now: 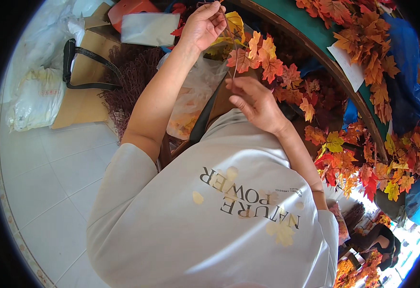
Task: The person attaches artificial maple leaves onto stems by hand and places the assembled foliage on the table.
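Between my hands runs a thin brown artificial stem (pixel 237 53). My left hand (pixel 203 26) is raised at the top of the view, its fingers curled with thumb and forefinger pinched on the upper end. Lower and to the right, my right hand (pixel 257 103) is bent at the fingers, its fingertips closed around the stem's lower end. Orange and red artificial maple leaves (pixel 267 57) hang just right of the stem; whether they are joined to it, I cannot tell. A yellow leaf (pixel 236 24) shows behind it.
A curved green-topped table (pixel 315 41) carries more leaf sprays (pixel 366 43), a white paper (pixel 346 65) and blue plastic (pixel 411 72). At left stand a cardboard box (pixel 83 91) with a black strap, white plastic bags (pixel 35 96) and a bundle of dark stems (pixel 123 72). A clear bag (pixel 193 91) lies between my arms.
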`<control>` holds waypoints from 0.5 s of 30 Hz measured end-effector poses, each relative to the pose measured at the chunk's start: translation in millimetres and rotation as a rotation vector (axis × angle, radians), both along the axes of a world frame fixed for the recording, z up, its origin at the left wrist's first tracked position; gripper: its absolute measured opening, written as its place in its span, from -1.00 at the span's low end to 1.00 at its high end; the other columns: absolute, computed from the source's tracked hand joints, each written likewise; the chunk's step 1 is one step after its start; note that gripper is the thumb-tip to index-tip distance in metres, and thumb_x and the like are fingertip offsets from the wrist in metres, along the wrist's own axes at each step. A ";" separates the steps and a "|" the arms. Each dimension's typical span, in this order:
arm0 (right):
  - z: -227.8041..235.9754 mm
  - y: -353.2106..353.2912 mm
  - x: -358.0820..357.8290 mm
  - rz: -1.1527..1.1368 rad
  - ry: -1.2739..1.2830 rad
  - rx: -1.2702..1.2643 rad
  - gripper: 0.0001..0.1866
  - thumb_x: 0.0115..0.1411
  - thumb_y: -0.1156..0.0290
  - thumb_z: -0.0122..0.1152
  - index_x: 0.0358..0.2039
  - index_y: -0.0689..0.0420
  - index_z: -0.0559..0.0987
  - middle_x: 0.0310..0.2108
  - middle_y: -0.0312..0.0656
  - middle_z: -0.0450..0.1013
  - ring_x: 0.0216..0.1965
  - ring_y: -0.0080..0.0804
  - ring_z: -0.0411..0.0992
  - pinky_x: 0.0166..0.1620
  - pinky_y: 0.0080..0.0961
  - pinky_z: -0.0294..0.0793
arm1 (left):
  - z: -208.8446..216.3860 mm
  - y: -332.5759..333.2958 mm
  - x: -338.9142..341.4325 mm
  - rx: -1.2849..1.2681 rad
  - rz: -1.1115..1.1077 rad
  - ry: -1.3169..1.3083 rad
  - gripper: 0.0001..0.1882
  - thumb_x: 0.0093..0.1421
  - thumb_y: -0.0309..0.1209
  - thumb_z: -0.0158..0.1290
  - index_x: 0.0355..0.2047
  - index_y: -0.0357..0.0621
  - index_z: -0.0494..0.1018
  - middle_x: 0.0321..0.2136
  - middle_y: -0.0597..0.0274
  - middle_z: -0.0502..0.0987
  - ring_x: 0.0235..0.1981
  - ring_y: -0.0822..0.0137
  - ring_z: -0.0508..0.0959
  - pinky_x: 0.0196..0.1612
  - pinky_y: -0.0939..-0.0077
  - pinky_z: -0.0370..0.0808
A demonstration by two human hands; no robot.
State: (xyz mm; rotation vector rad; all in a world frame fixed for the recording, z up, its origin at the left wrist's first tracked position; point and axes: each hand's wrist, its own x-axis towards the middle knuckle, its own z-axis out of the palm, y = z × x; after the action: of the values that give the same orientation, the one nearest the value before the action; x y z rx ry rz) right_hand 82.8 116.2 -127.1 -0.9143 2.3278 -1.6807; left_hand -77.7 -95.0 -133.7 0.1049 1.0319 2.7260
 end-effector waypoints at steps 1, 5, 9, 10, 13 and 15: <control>-1.8 1.1 -2.0 -0.006 0.002 -0.001 -0.69 0.19 0.44 0.09 -0.06 0.25 0.42 -0.16 -0.11 0.42 -0.13 -0.33 0.40 -0.07 -0.49 0.42 | 2.9 0.8 0.0 -0.001 -0.006 0.002 -0.91 0.14 -0.38 0.12 -0.41 -0.09 0.47 -0.44 0.33 0.52 -0.42 0.51 0.46 -0.27 0.62 0.49; -19.4 10.3 -12.4 -0.026 -0.037 0.071 -0.72 0.20 0.39 0.09 -0.12 0.25 0.47 -0.16 -0.09 0.41 -0.13 -0.26 0.42 -0.09 -0.46 0.44 | 12.6 1.7 1.3 0.001 -0.035 -0.020 -0.91 0.13 -0.38 0.11 -0.43 -0.10 0.47 -0.46 0.31 0.51 -0.42 0.46 0.45 -0.24 0.57 0.49; -38.1 24.5 -15.4 0.029 -0.052 0.252 -0.79 0.16 0.46 0.09 -0.19 0.23 0.52 -0.26 -0.07 0.47 -0.24 -0.24 0.48 -0.15 -0.40 0.46 | 9.3 0.8 5.3 0.024 0.039 0.008 -0.92 0.16 -0.39 0.07 -0.40 -0.10 0.47 -0.44 0.26 0.53 -0.21 0.25 0.55 -0.16 0.45 0.52; -40.6 25.1 -13.4 0.090 -0.010 0.285 -0.79 0.14 0.45 0.10 -0.21 0.21 0.53 -0.29 -0.07 0.48 -0.24 -0.22 0.48 -0.16 -0.40 0.46 | 9.8 -0.1 6.1 0.014 0.030 0.016 -0.93 0.16 -0.39 0.07 -0.40 -0.10 0.46 -0.44 0.26 0.52 -0.20 0.24 0.55 -0.15 0.45 0.52; -44.5 27.7 -7.8 0.170 0.016 0.372 -0.80 0.11 0.42 0.13 -0.24 0.18 0.55 -0.32 -0.06 0.49 -0.26 -0.18 0.47 -0.19 -0.39 0.45 | 10.7 -0.5 6.5 0.035 0.016 -0.014 -0.94 0.17 -0.40 0.06 -0.39 -0.08 0.44 -0.45 0.28 0.51 -0.24 0.27 0.56 -0.20 0.49 0.55; -47.4 28.8 -7.9 0.185 -0.011 0.423 -0.80 0.10 0.40 0.13 -0.26 0.17 0.55 -0.32 -0.06 0.49 -0.26 -0.16 0.46 -0.20 -0.37 0.45 | 11.5 -0.8 5.6 0.128 -0.149 -0.015 -0.95 0.18 -0.41 0.05 -0.38 -0.08 0.43 -0.45 0.28 0.51 -0.32 0.33 0.56 -0.30 0.57 0.57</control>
State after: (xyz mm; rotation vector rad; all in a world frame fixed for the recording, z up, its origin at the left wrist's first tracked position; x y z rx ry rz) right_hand 74.9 145.0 -174.5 -0.9858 2.3697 -1.0620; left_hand -72.1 -95.8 -122.2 0.1742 0.8104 2.6507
